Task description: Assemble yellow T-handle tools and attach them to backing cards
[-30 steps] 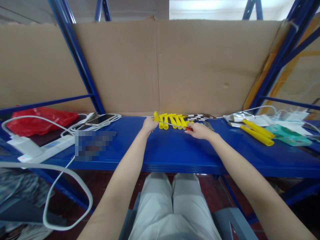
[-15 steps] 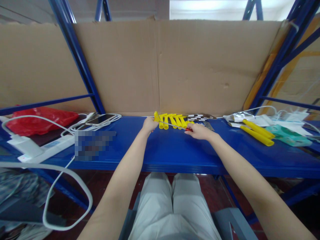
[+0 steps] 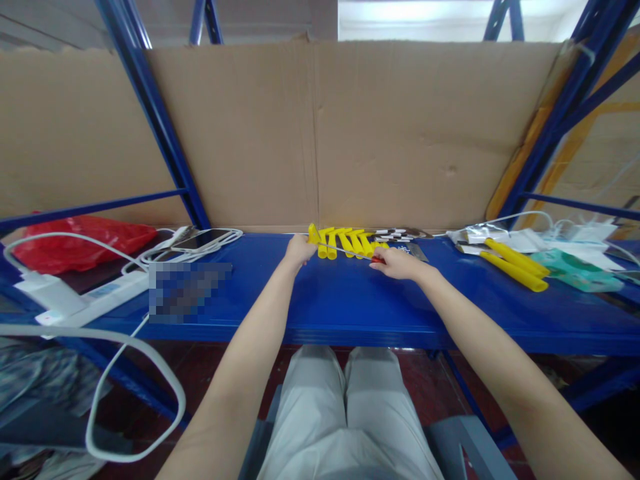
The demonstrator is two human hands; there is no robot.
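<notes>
My left hand is closed on a yellow piece that sticks up past the fingertips. A screwdriver with a red handle is in my right hand, and its long thin metal shaft points left to the yellow piece. Behind the shaft, several yellow tubular pieces lie in a row on the blue table. Small black and white items lie just right of that row, near the cardboard.
On the left are a red plastic bag, a phone, white cables and a power strip. To the right lie two yellow tubes and a green packet. A cardboard sheet stands behind.
</notes>
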